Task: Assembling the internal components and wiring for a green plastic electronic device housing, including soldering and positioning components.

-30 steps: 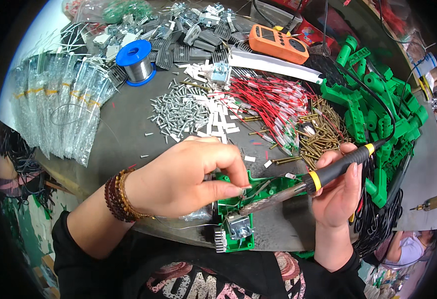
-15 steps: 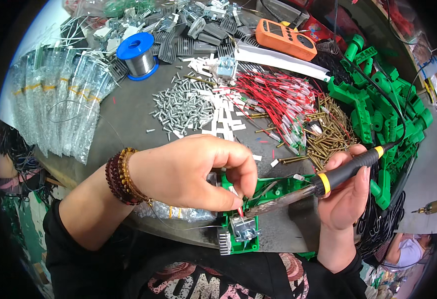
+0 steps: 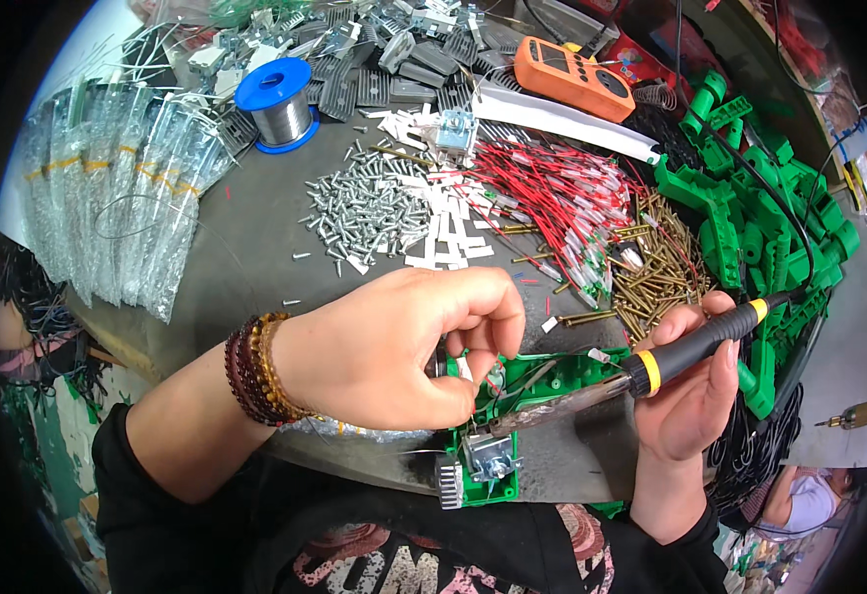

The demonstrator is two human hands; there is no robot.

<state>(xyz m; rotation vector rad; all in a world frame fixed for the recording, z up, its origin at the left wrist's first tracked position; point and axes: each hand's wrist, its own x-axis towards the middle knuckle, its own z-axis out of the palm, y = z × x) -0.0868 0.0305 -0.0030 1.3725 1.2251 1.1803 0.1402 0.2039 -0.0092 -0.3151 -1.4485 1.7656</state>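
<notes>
green circuit board (image 3: pixel 542 381), iron-tipped, metal bracket

There is one view, from a camera on the person's head. It looks down, close over the green board (image 3: pixel 542 381) at the near table (image 3: pixel 255 257) edge. Past the board lie small parts. Edges bend round.

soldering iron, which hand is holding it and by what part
The right hand holds the soldering iron by its black and yellow handle, tip down on the green circuit board. The left hand pinches something small over the board; what it is cannot be told.
</notes>
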